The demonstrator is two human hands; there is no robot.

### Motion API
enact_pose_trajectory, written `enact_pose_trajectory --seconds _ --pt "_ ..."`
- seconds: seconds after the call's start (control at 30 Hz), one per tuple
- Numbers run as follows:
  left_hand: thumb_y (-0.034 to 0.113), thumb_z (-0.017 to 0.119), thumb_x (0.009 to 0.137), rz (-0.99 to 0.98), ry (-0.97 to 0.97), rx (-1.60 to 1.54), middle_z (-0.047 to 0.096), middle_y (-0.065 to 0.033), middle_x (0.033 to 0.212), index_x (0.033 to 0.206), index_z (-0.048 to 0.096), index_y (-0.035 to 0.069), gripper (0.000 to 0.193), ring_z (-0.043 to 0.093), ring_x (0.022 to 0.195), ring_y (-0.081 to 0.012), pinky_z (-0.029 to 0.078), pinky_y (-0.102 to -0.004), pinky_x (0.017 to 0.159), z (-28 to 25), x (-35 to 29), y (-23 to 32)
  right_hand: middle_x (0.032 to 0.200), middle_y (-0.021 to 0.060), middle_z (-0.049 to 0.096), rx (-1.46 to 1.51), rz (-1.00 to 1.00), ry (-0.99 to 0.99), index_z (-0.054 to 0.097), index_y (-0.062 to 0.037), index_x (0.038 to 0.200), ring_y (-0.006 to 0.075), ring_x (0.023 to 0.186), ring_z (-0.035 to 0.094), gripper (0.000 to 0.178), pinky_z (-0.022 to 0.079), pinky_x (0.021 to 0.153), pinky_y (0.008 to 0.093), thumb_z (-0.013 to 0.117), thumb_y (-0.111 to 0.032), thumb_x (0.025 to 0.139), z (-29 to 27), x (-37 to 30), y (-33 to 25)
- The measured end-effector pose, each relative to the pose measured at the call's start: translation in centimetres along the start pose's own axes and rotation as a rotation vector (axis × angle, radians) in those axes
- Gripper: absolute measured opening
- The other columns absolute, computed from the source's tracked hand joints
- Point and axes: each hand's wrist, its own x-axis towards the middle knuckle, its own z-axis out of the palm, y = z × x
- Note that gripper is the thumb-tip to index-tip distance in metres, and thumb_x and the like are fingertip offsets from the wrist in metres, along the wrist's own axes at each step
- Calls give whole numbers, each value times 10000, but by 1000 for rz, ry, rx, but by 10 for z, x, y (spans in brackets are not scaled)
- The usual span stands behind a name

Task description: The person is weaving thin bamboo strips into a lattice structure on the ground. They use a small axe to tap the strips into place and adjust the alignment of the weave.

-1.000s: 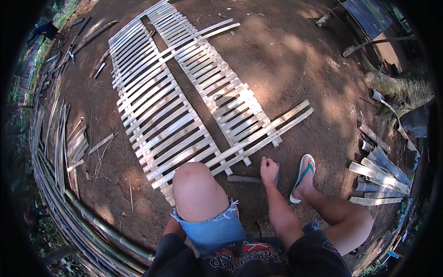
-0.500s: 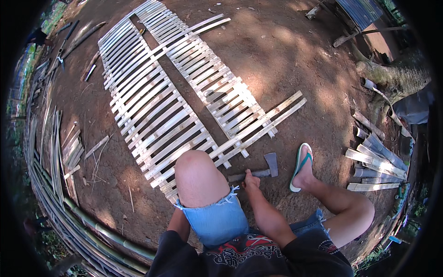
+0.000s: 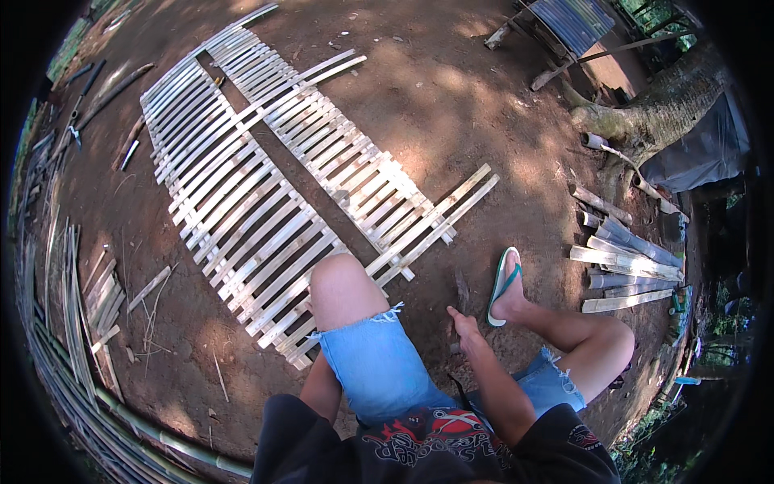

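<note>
In front of me my right hand is closed round the handle of a small axe. The axe head is seen nearly edge-on, pointing away from me. A long frame of split bamboo slats, laid across lengthwise strips, rests on the dirt ahead and to the left. Two loose-looking bamboo strips stick out past its right side near me. My left forearm passes down beside my bent left knee. The knee hides nearly all of that hand, which seems close to the slats' near end.
Split bamboo pieces lie on the right, below a tree trunk. Long bamboo poles run along the left edge, with short slats beside them. My sandalled right foot is close to the axe.
The axe has swung from lying crosswise, blade to the right, to pointing away from me. My right hand has shifted slightly right with it. The whole view has moved a little right.
</note>
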Motion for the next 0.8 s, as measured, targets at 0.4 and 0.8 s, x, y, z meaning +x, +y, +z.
enact_pose_trajectory --seconds 0.4,0.8 --pt "199 730 861 12 70 -82 623 -234 1284 1384 599 24 567 576 1205 -418 432 -471 1068 2 14 -23 712 110 627 -119 -118 -296 629 49 947 197 569 625 283 512 468 346 691 -225 981 17 -2 -61" --pt "275 638 1032 -409 717 -721 642 -233 1325 1459 518 -34 541 628 1189 -272 474 -400 1047 -179 60 -87 850 251 701 -1025 -237 -526 626 143 1092 343 692 719 362 610 571 490 430 -139 977 -13 36 -110"
